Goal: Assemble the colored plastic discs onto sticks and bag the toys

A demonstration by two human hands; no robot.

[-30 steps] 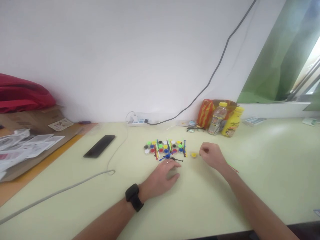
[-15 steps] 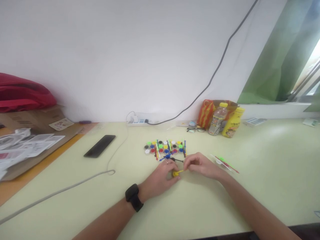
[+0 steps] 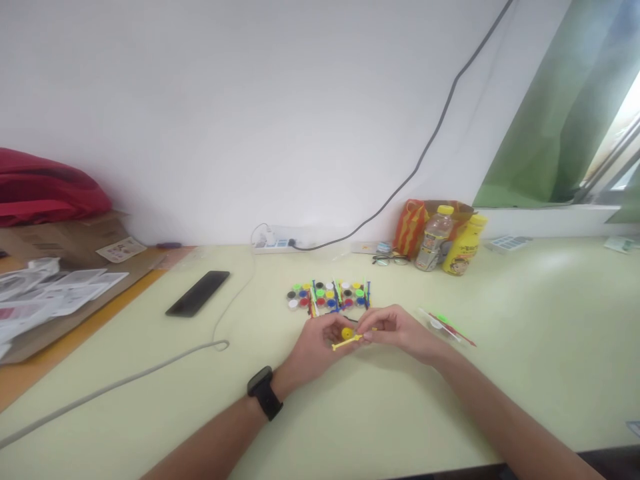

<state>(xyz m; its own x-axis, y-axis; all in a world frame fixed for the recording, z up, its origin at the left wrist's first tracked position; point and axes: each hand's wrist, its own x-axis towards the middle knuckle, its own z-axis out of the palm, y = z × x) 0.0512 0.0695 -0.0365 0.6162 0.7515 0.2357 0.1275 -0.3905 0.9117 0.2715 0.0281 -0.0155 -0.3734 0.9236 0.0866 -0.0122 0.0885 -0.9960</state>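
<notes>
My left hand (image 3: 320, 343), with a black watch on its wrist, is curled around a small round yellow piece (image 3: 347, 333). A thin yellow plastic stick (image 3: 345, 343) with widened ends crosses in front, near the left thumb. My right hand (image 3: 395, 328) pinches the right end of that stick between thumb and fingers. Both hands meet just above the table, fingertips close together. Right behind them lie rows of small round pots (image 3: 321, 302) with coloured tops, and several coloured sticks (image 3: 339, 295) rest across them. Part of this group is hidden by my hands.
To the right of my right hand lie a few loose sticks (image 3: 455, 328). A black phone (image 3: 198, 293) and a grey cable (image 3: 150, 367) are at the left. Glasses (image 3: 390, 259), a clear bottle (image 3: 434, 243) and a yellow bottle (image 3: 465, 250) stand near the wall.
The yellow stick has turned and now shows lengthwise in front of my left thumb. My left hand has lifted and tilted, exposing the round yellow piece; my right hand has moved slightly left.
</notes>
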